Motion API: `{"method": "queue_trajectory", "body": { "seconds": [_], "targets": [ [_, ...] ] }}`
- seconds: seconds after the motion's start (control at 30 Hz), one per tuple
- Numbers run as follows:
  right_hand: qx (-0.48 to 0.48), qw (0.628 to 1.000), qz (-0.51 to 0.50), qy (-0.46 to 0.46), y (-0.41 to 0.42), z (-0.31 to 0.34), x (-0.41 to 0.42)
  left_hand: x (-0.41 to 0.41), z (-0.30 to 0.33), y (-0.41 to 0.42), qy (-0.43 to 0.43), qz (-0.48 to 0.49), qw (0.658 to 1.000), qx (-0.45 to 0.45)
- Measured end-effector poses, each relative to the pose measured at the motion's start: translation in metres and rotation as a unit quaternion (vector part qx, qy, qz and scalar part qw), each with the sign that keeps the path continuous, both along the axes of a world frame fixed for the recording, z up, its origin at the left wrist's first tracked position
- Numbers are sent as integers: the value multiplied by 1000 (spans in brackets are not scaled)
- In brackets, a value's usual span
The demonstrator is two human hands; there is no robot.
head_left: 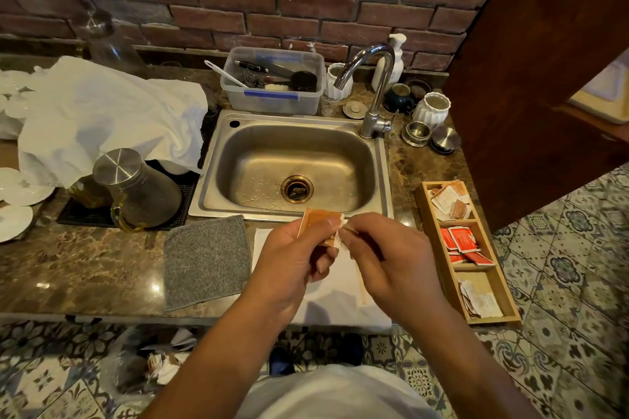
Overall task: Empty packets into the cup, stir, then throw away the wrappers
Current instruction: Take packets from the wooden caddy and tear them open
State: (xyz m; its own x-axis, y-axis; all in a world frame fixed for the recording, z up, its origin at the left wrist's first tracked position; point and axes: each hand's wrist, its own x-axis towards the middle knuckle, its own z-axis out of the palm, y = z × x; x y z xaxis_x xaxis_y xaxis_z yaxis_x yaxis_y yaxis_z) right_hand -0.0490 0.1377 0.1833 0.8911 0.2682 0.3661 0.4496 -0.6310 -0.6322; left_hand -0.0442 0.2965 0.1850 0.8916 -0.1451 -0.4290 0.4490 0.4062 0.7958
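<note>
At the far left of the mottled brown marble bench (85, 265), white scalloped plates (20, 190) lie beside a crumpled white cloth (102, 116). In front of the cloth, a ribbed glass jug with a brushed steel lid (136, 187) stands on a black rubber mat (85, 218). A square grey terry pad (206, 262) lies flat near the bench's front edge. Behind it is the rectangular stainless sink (292, 167), dotted with water drops, with a clear plastic tub (272, 82) of utensils at its back and a curved chrome tap (374, 85) at its right corner.

Over a white cloth (337, 286) in front of the sink, the left hand (292, 265) holds a small flat orange paper packet (320, 219), thumb and fingers clamped on its body. The right hand (388, 258) pinches the packet's right upper corner, fingers closed together on the torn edge. A thin wooden stir stick (360, 282) lies on the cloth beneath the hands.

To the right, a long wooden tray (439, 265) with three compartments holds brown-and-white, red, and pale packets.
</note>
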Motion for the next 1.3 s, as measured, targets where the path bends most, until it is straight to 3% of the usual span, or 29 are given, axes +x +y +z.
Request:
{"method": "queue_trajectory", "body": {
  "seconds": [0.13,0.27,0.4,0.53,0.7,0.9,0.97,1.13,1.3],
  "targets": [
    [131,962,35,237,-5,10,2,-1,0,6,-39,-8,999,34],
    [197,946,62,249,-9,15,7,0,2,10,-71,-65,993,71],
    [168,945,94,265,-15,18,11,-1,3,11,-76,-87,990,86],
    [128,961,95,225,-16,16,10,-3,1,9,-73,-79,991,84],
    [43,995,51,79,-10,4,8,-2,-4,3,-40,-51,997,44],
    [-20,999,25,-41,-4,-6,3,2,-5,1,-2,-51,999,-7],
    [21,1000,15,-3,-4,-6,3,3,-4,2,-4,-56,998,2],
    [152,950,50,269,-11,1,7,1,-5,6,-27,-64,997,31],
    [219,919,88,315,-16,-1,8,-2,-5,9,-37,-107,989,93]
  ]
}}
